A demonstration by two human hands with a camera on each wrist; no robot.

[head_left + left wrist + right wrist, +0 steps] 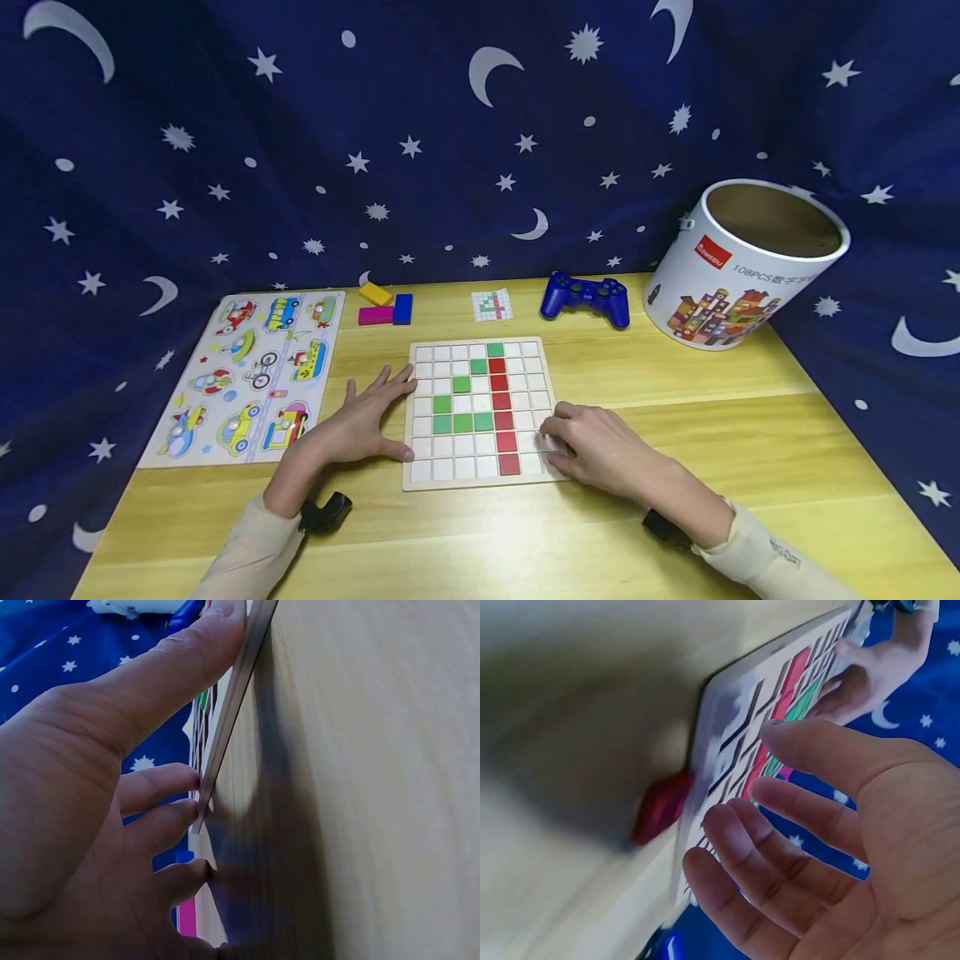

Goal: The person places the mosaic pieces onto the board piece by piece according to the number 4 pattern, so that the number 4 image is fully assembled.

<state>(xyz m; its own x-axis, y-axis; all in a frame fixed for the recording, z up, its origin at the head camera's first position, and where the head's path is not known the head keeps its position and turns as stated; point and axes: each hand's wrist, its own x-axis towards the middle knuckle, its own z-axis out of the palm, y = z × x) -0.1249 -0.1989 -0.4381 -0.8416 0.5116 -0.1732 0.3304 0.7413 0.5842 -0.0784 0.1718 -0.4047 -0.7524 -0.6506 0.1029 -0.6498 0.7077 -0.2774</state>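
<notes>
Grid board (480, 412) lies flat at lower centre of the head view, on the wooden table (675, 467), and my two hands flank it. My left hand (365, 419) rests spread against its left edge with straight fingers, holding nothing; the left wrist view shows my fingertips (196, 778) touching the board's thin side. My right hand (592, 446) sits on the board's lower right corner, fingers loosely bent over the white squares there. I cannot tell whether they pinch a tile; the right wrist view shows them relaxed and apart.

On the board a column of red tiles (501, 408) runs down right of centre, and green tiles (461, 414) form a stepped shape to its left, with one more green at the top. Most squares are white, so I judge the pattern partly laid.

Above the board, a small pattern card (492, 305) lies near the table's far edge. Left of it sit yellow, pink and blue blocks (386, 306), right of it a blue game controller (586, 297). Further out, a vehicle puzzle (251, 375) fills the left side, and an open white tub (746, 262) leans at upper right against the starry cloth (420, 125).
</notes>
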